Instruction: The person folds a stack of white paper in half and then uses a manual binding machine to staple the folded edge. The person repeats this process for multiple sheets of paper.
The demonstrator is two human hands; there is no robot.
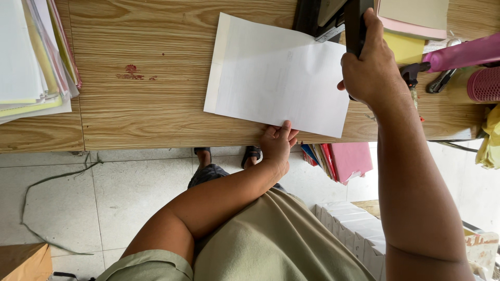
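— Right hand: clenched around the black stapler, bearing down at the 2 o'clock corner of the white sheets.
— And the left hand?
— Gripping the sheets at their 6 o'clock edge, fingers curled on top.
— Lie of the sheets?
— Flat on the wooden desk, long axis roughly 9 to 3, slightly tilted; at 9 o'clock from the right hand, both hands touching.

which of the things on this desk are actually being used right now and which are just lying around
In use:
- white paper sheets, held by left hand
- black stapler, pressed by right hand

Lying about:
- paper stack
- pink and yellow pads
- pink mesh cup
- folders below the desk
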